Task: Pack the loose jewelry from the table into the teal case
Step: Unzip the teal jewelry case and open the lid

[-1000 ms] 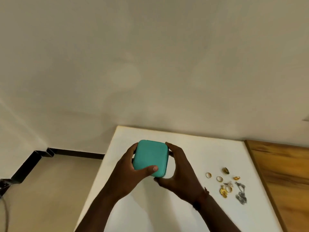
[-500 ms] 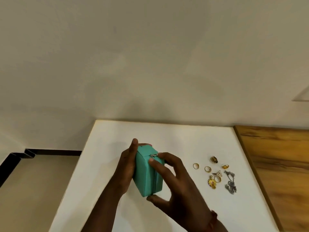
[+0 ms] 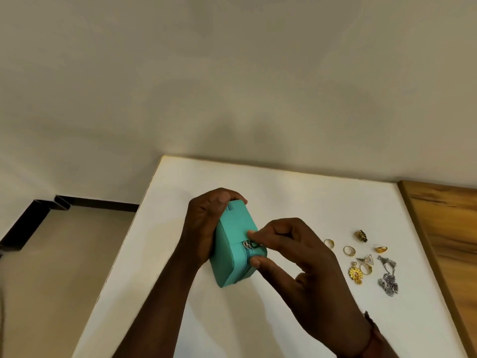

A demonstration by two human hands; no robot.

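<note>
The teal case (image 3: pixel 235 241) stands on its edge above the white table (image 3: pixel 284 192), zipped closed, its zipper side facing me. My left hand (image 3: pixel 206 223) wraps around its far and left side. My right hand (image 3: pixel 291 254) is at the zipper, with fingertips pinching the metal zipper pull (image 3: pixel 247 244). Loose jewelry lies on the table to the right: gold rings (image 3: pixel 349 250), a gold pendant (image 3: pixel 356 273), a triangular piece (image 3: pixel 366 259) and a silver chain (image 3: pixel 388 276).
A wooden surface (image 3: pixel 449 228) adjoins the table's right edge. The table's left edge drops to a beige floor (image 3: pixel 59 267) with black skirting. A plain wall rises behind.
The case was turned from flat, lid toward me, onto its edge with the zipper facing me. My right hand moved from cradling the case to pinching the zipper pull.
</note>
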